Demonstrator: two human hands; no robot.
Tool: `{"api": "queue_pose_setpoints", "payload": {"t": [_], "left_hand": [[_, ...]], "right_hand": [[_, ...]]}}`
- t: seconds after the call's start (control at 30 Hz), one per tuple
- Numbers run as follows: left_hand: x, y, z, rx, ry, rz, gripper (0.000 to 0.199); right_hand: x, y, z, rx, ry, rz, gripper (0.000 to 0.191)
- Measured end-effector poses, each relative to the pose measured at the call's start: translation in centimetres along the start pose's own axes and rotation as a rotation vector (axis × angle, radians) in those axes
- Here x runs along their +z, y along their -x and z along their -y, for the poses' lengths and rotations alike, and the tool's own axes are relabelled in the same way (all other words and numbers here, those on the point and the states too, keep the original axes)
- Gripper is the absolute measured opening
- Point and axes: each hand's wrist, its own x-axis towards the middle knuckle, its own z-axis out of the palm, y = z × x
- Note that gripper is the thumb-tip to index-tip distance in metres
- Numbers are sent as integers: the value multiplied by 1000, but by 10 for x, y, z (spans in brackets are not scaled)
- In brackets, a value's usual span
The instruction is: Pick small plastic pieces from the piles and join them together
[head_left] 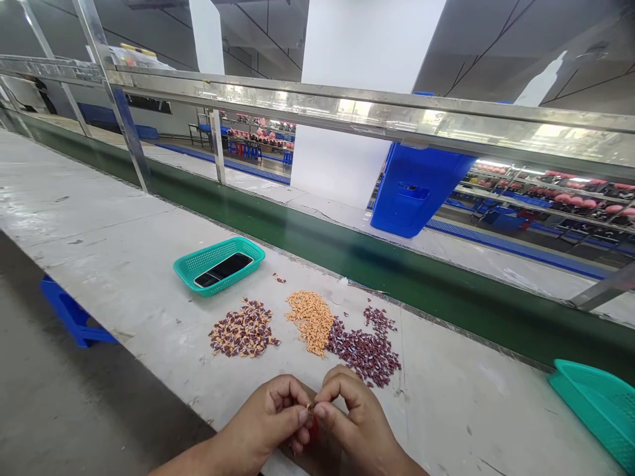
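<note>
Along the near edge of the white worktop (99,211), the left hand (265,420) and right hand (354,423) pinch a tiny tan piece (310,408) between closed fingertips; it appears light, best held at its edges.

No words, numbers or brands can be read anywhere; the black phone (223,270) in the teal basket (238,246), ahead of the left hand (262,420) and right hand (354,423), shows a dark screen, though glare may hide small print.
</note>
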Motion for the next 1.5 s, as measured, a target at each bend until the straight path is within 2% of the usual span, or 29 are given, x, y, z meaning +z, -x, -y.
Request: {"api": "queue_pose_setpoints", "payload": {"t": [0.4,0.6,0.73,0.83,0.9,0.93,1.0,1.07,1.13,1.2,1.3,1.43,1.5], "left_hand": [[2,0,5,97,18,-13,35],[-1,0,1,71,-49,-6,34],[-2,-3,0,51,-121,39,32],[-4,-8,-1,127,-224,46,27],[-13,-12,-8,221,-406,-5,22],[-20,-14,-13,271,-530,-57,19],[-42,-19,-28,396,-818,-190,13],[-68,-24,-46,480,-1071,-310,12],[-90,-28,-61,490,-1273,-368,16],[-102,-32,-69,534,-1373,-420,23],[-94,-36,-69,546,-1461,-361,27],[-59,-48,-60,511,-1623,-97,21],[-43,-57,-55,484,-1686,-4,19]], "right_hand": [[4,4,-5,63,-46,7,24],[2,3,-5,51,-21,32,28],[3,3,-4,34,1,38,29],[-7,-2,-3,45,50,102,24],[-24,-8,-2,57,132,148,22],[-35,-11,-3,73,199,129,23],[-59,-17,-4,125,443,74,12],[-79,-20,-6,176,739,122,11],[-89,-20,-10,209,894,206,18],[-91,-19,-16,225,938,257,23],[-87,-18,-25,244,970,281,23],[-82,-18,-29,252,1004,287,20],[-81,-18,-27,246,1003,281,19]]}}
